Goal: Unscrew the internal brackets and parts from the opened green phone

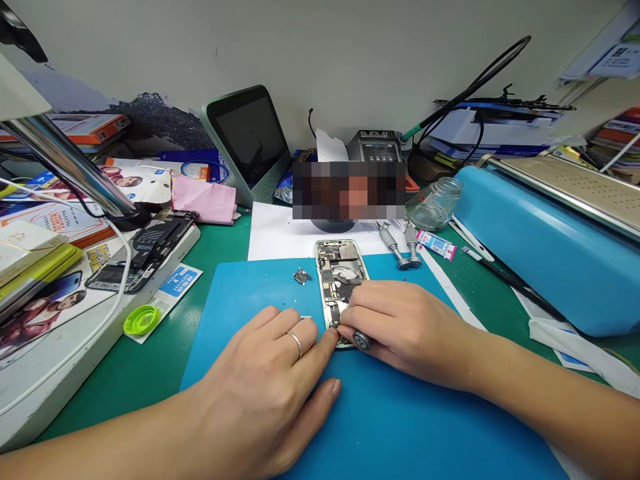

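Note:
An opened phone (327, 283) lies on the blue mat (245, 293), its inner parts exposed. My right hand (400, 327) is closed around a small screwdriver (363, 341), whose round grey end pokes out; its tip is hidden under my fingers at the phone's lower end. With its index fingertip, my left hand (270, 380) touches the phone's lower left edge. Its thumb is stretched apart and nothing shows in its grasp. A small loose phone part (302, 277) lies left of the phone. Another tiny metal piece (305, 317) shows just beyond my left fingers.
Two grey screwdrivers (395, 248) and a glass jar (435, 203) stand beyond the phone. On the right is a large blue machine (540, 260). A phone screen assembly (145, 253) lies on a white box at left, near a green cap (141, 321). A tablet-like display (247, 140) stands behind.

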Motion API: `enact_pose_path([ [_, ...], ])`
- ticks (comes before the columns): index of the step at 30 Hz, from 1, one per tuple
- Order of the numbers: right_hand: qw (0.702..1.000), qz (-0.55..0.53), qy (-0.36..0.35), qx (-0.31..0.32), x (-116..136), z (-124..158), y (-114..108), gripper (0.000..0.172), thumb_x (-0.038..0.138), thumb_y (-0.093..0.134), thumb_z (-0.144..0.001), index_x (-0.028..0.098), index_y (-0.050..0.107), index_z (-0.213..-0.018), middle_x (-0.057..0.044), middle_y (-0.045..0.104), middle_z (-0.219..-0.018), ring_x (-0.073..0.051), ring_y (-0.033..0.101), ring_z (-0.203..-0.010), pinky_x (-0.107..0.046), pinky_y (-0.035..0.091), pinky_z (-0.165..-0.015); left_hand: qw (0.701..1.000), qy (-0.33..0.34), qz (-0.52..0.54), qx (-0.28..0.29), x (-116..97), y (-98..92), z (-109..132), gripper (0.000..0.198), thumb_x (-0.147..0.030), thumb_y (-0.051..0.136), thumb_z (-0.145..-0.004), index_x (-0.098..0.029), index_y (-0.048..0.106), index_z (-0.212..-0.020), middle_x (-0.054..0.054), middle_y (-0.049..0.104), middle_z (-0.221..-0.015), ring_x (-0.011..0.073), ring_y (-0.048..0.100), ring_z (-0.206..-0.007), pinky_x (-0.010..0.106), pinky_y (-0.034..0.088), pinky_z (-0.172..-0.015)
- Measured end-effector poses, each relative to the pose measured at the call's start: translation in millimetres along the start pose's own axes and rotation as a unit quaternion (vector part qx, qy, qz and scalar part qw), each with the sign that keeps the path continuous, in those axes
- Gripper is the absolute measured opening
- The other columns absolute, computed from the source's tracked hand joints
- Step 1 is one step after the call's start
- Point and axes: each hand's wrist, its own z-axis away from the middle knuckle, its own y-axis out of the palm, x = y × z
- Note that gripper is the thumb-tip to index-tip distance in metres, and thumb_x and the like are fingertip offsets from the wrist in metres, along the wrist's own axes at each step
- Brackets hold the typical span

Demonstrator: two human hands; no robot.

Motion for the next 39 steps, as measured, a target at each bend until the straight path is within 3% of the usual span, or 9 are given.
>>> enact_pose_path([
  [10,0.998,0.055,-0.038,-0.017,-2,-3,-1,0.029,0.015,0.054,-0.105,0.016,0.065,-0.078,-0.001,0.056,-0.071,-0.016,0.046,-0.066,-0.031,0.036,-0.061,1.000,-0.004,0.007,-0.001,1,-0.2,-1,0.032,-0.025,0.051,-0.106,-0.008,0.064,-0.130,0.007,0.064,-0.091,0.0239,0.054,-0.078,0.041,0.041,-0.066],
  [16,0.997,0.002,-0.057,-0.052,3,-4,-9,0.025,0.016,0.052,-0.106,0.014,0.069,-0.088,-0.004,0.065,-0.074,-0.017,0.053,-0.069,-0.033,0.041,-0.062,0.998,-0.026,0.059,-0.020,2,0.7,0,0.016,-0.022,0.051,-0.107,-0.016,0.066,-0.109,0.004,0.061,-0.087,0.0218,0.052,-0.076,0.039,0.037,-0.067],
  [19,0.995,-0.032,-0.081,-0.055,12,-3,-17,0.030,0.016,0.045,-0.108,0.013,0.070,-0.092,-0.004,0.067,-0.073,-0.016,0.052,-0.066,-0.035,0.040,-0.058,0.989,-0.052,0.132,-0.031,1,-2.0,-2,0.013,-0.019,0.055,-0.105,-0.018,0.068,-0.109,0.002,0.060,-0.085,0.0191,0.052,-0.075,0.036,0.037,-0.067],
  [21,0.991,-0.040,-0.103,-0.073,18,-2,-21,0.029,0.014,0.044,-0.107,0.011,0.070,-0.094,-0.004,0.067,-0.073,-0.016,0.052,-0.064,-0.036,0.038,-0.056,0.968,-0.094,0.230,-0.026,-2,-4.9,-4,0.016,-0.019,0.057,-0.104,-0.020,0.071,-0.112,0.000,0.061,-0.084,0.0170,0.055,-0.075,0.033,0.039,-0.068],
  [26,0.987,-0.043,-0.128,-0.091,23,1,-28,0.020,0.010,0.050,-0.103,0.006,0.069,-0.099,-0.005,0.070,-0.076,-0.017,0.057,-0.066,-0.037,0.037,-0.056,0.863,-0.212,0.458,0.035,-9,-8.0,-10,0.021,-0.029,0.058,-0.106,-0.029,0.079,-0.103,-0.002,0.067,-0.083,0.0155,0.060,-0.080,0.027,0.044,-0.072],
  [30,0.988,-0.037,-0.120,-0.092,21,1,-24,0.025,0.012,0.044,-0.105,0.007,0.068,-0.105,-0.005,0.069,-0.075,-0.017,0.057,-0.065,-0.037,0.038,-0.056,0.819,-0.252,0.513,0.044,-10,-7.2,-11,0.022,-0.036,0.061,-0.104,-0.028,0.081,-0.098,0.000,0.070,-0.087,0.0170,0.061,-0.083,0.028,0.044,-0.075],
  [36,0.978,-0.044,-0.104,-0.173,17,1,-8,0.034,0.014,0.034,-0.110,0.009,0.067,-0.108,-0.004,0.069,-0.074,-0.015,0.057,-0.063,-0.037,0.036,-0.053,0.777,-0.296,0.555,0.031,-5,-8.9,-14,0.020,-0.034,0.065,-0.100,-0.027,0.081,-0.091,-0.001,0.071,-0.088,0.0159,0.060,-0.085,0.026,0.044,-0.080],
  [39,0.984,-0.049,-0.081,-0.151,19,-2,-9,0.034,0.014,0.034,-0.111,0.009,0.067,-0.110,-0.005,0.073,-0.078,-0.014,0.061,-0.066,-0.035,0.040,-0.055,0.746,-0.323,0.582,0.009,-3,-7.1,-13,0.020,-0.039,0.069,-0.098,-0.025,0.081,-0.089,-0.002,0.071,-0.087,0.0148,0.060,-0.084,0.024,0.045,-0.078],
])
